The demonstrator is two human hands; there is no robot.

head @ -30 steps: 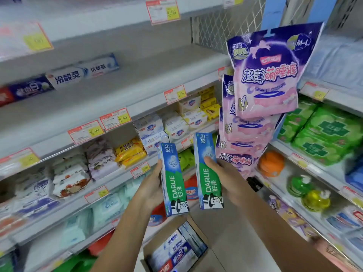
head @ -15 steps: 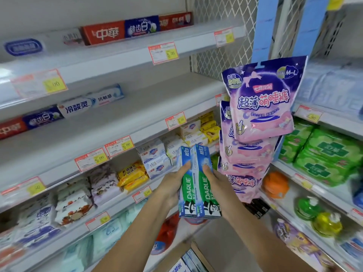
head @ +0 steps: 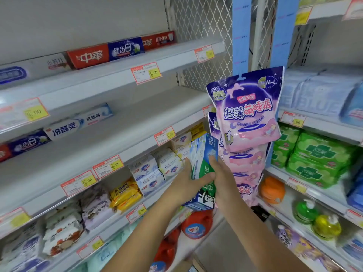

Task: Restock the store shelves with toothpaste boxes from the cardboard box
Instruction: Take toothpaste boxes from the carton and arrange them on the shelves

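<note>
Head view, the only view.

Two toothpaste boxes [head: 204, 160] are held pressed together as a pair, in the air in front of the soap shelf and just left of the hanging purple packs [head: 249, 107]. The left hand [head: 186, 179] is clamped on the pair, with the thumb laid across the green front face. The right hand [head: 224, 181] is laid flat against the right side, with the fingers [head: 212, 159] extended up the box. Its thumb is not seen.

Key relation: the long axis of the pair is upright, with the top leaned slightly away. The bare shelf [head: 141, 112] lies above and to the left of both hands. The boxes already stocked there, such as the white one [head: 78, 124], are laid with the long axis along the shelf. A turn to horizontal and a lift up and leftward are therefore judged necessary. The left hand is the nearer to that shelf.

The cardboard box is not clearly made out at the lower edge.

Writing read:
- Held boxes: "超白" at the top, with "LIE" exposed beside the thumb.
- White box: "冷酸灵" and "抗敏感".
- Red box [head: 88, 55] on the upper shelf: "中華".
- Blue box next to it: "健齿白".
- Hanging pack: "超薄萌睡裤", "M-L" and "50%".
- Price tags: "6.00", "8.00" and "3.50".
</note>
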